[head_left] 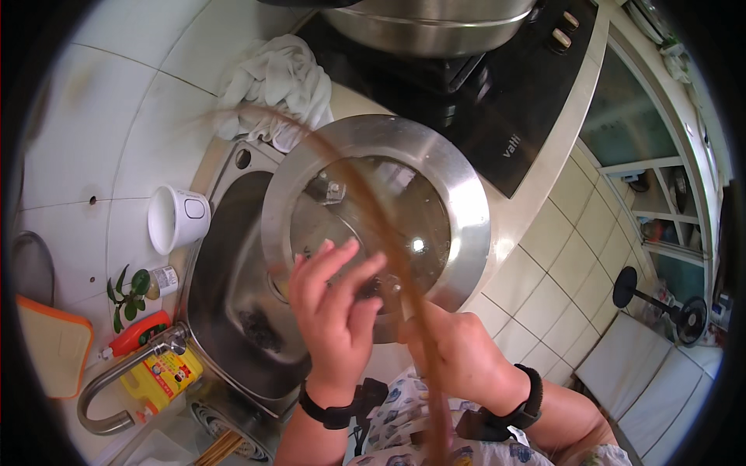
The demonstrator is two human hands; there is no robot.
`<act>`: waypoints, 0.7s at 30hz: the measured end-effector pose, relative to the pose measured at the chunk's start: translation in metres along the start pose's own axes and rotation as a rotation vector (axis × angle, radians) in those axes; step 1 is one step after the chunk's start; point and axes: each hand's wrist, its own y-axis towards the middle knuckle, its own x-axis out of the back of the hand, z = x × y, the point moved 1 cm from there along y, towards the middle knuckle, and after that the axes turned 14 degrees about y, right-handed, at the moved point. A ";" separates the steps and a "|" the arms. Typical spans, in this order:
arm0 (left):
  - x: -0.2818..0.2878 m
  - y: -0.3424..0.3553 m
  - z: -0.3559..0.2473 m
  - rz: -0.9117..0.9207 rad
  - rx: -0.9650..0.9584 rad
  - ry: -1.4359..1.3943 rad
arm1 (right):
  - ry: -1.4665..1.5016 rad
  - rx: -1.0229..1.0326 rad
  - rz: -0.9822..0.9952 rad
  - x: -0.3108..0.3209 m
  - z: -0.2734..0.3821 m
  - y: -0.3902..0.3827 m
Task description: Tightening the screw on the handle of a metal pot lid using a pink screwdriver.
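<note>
A large round pot lid (pixel 458 210) with a wide steel rim and a dark glassy centre lies tilted across the edge of the sink and the counter in front of me. My right hand (pixel 466 353) is closed at its near rim and appears to grip it; its fingertips are partly hidden. Over the near left part of the lid, my left hand (pixel 334 307) has its fingers spread, holding nothing. Whether its fingertips touch the glass I cannot tell. A blurred brown strand (pixel 373 210), like hair, hangs close across the view and covers part of the lid and right hand.
The steel sink (pixel 241 264) is at left, with a faucet (pixel 97 388), yellow bottle (pixel 159 377), red bottle (pixel 140 334) and white cup (pixel 177 220). A white cloth (pixel 284 85) lies behind. A steel pot (pixel 427 27) stands on the black stove (pixel 505 101).
</note>
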 end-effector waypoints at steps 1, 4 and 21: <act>0.003 0.000 0.003 -0.029 0.057 -0.138 | 0.002 0.005 0.004 0.001 0.001 0.000; 0.004 0.007 0.044 -0.206 0.461 -0.199 | -0.056 -0.029 -0.002 0.003 0.003 -0.001; -0.030 -0.128 0.043 0.113 0.750 -0.738 | 0.041 -0.052 -0.090 0.012 0.010 0.000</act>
